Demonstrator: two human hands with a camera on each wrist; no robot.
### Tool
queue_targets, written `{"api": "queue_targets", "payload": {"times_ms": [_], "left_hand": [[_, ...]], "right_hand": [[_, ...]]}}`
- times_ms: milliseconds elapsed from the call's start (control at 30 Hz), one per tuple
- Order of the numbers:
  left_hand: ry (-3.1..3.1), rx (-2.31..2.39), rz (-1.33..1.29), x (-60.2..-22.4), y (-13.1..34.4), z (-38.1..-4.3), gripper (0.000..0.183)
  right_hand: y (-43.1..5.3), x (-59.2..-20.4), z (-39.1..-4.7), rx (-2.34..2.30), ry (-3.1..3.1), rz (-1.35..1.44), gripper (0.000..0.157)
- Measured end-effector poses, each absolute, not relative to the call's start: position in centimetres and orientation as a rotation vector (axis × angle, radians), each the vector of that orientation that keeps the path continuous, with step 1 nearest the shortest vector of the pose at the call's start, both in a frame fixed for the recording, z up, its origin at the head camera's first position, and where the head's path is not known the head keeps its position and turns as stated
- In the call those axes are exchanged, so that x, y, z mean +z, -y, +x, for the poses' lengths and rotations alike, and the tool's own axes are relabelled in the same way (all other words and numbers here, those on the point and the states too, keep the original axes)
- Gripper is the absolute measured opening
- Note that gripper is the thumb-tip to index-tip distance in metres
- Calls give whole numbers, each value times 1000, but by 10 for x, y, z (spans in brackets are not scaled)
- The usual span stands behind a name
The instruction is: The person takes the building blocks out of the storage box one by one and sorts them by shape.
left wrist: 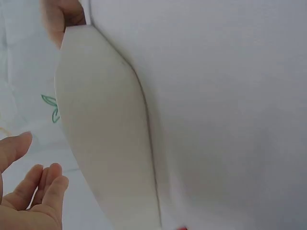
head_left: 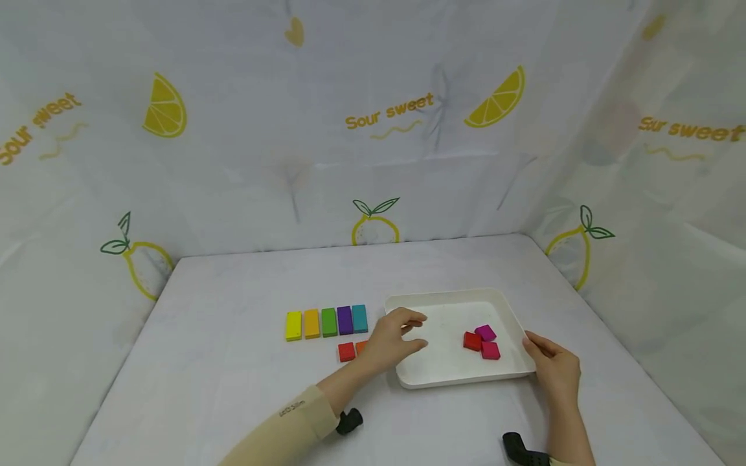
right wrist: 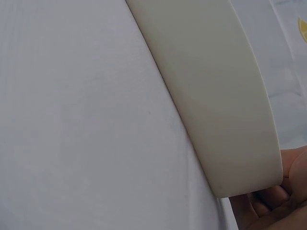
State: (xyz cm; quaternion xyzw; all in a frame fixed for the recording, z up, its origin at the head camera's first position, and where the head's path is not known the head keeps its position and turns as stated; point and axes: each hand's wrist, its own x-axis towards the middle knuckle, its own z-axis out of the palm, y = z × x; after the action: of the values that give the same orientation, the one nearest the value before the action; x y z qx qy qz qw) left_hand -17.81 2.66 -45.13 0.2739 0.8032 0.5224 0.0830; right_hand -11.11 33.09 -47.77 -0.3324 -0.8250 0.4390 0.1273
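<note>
A white rectangular tray lies on the right half of the table. Inside it sit a red block and two magenta blocks. My right hand grips the tray's right end, thumb at the rim, fingers partly hidden beneath it in the right wrist view. Over the tray's left end hovers my left hand, thumb and fingers spread apart with nothing between them. Just left of that hand are a red block and an orange block, the latter partly covered by the hand.
Left of the tray stands a row of upright-laid blocks: yellow, amber, green, purple and blue. White cloth printed with lemons encloses the table. Black wrist gear shows under the left sleeve.
</note>
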Motion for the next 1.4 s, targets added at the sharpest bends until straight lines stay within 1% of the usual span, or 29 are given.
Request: {"api": "queue_targets", "payload": {"times_ms": [267,633,800,1033,1200,1400], "left_hand": [[-2519,1325,968,-444,-88,-173,41],[-2604,1116,944,-451,-138,-185,44],[-2584,1153,837,-457,-147,-191,47],[-2527,1215,774,-466,-150,-199,47],[-2483,1208,772,-471,-149,-203,45],[-2498,1153,813,-477,-149,-204,40]], "right_hand": [[-331,-479,-111,1282,2396,-959,47],[-333,-478,-112,1297,2399,-963,49],[-331,-477,-110,1292,2395,-986,47],[-332,-477,-109,1309,2394,-970,49],[-331,-476,-108,1290,2386,-977,46],[-330,-475,-106,1272,2402,-966,46]]}}
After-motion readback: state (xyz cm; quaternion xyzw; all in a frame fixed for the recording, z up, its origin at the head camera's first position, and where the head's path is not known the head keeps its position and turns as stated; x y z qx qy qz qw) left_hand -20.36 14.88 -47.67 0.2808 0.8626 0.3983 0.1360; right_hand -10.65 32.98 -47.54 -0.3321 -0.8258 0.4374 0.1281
